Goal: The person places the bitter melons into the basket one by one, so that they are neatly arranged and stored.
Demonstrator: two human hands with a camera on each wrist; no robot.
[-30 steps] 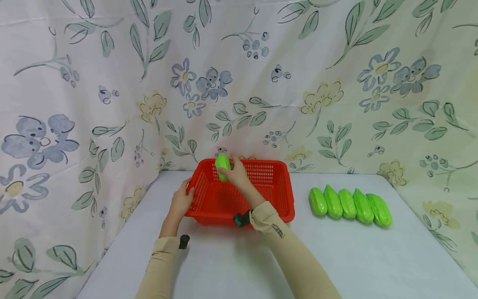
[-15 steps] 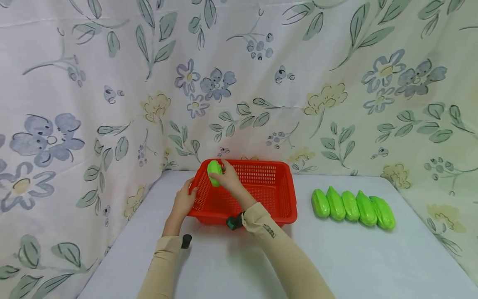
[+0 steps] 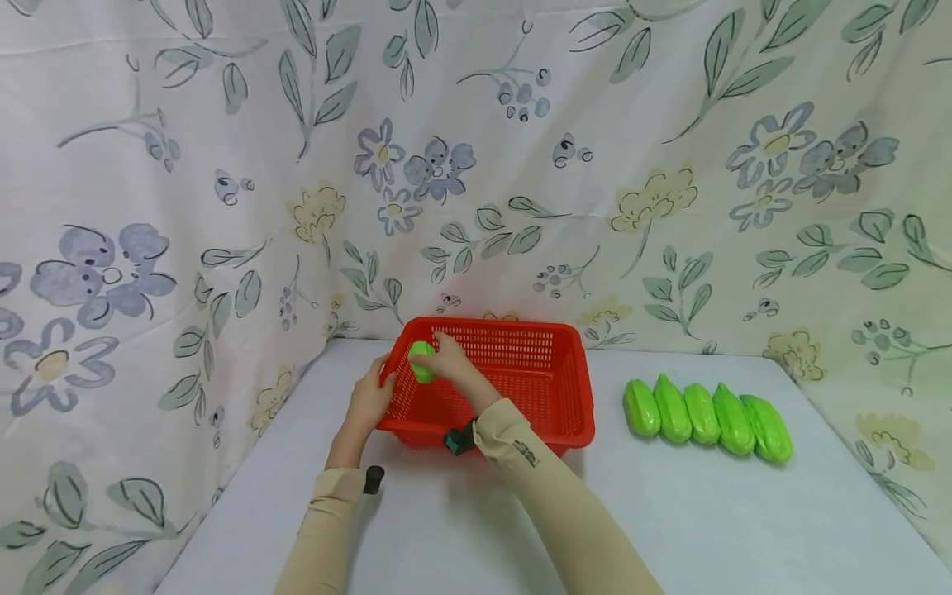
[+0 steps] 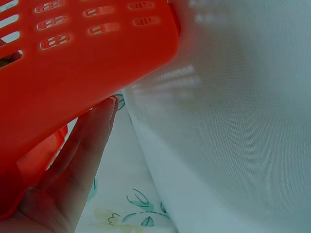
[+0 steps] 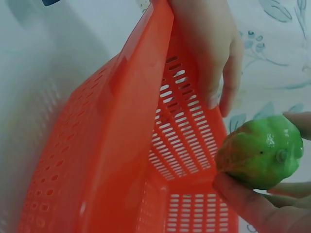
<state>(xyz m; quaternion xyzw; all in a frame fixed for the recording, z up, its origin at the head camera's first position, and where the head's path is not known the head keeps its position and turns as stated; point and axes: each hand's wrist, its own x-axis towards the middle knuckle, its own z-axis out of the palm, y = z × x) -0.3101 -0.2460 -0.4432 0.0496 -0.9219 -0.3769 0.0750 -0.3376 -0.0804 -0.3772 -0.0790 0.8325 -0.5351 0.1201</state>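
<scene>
Veg [image 3: 421, 349] partly behind R grip [image 3: 452, 364]

Head view looks forward and down; both wrist views share its basket [image 3: 537, 388], closer.

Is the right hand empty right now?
No, the right wrist view shows the right hand holding a green vegetable in its fingers.

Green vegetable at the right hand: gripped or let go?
Gripped. The right wrist view shows the right hand pinching the vegetable, digits on opposite sides.
</scene>
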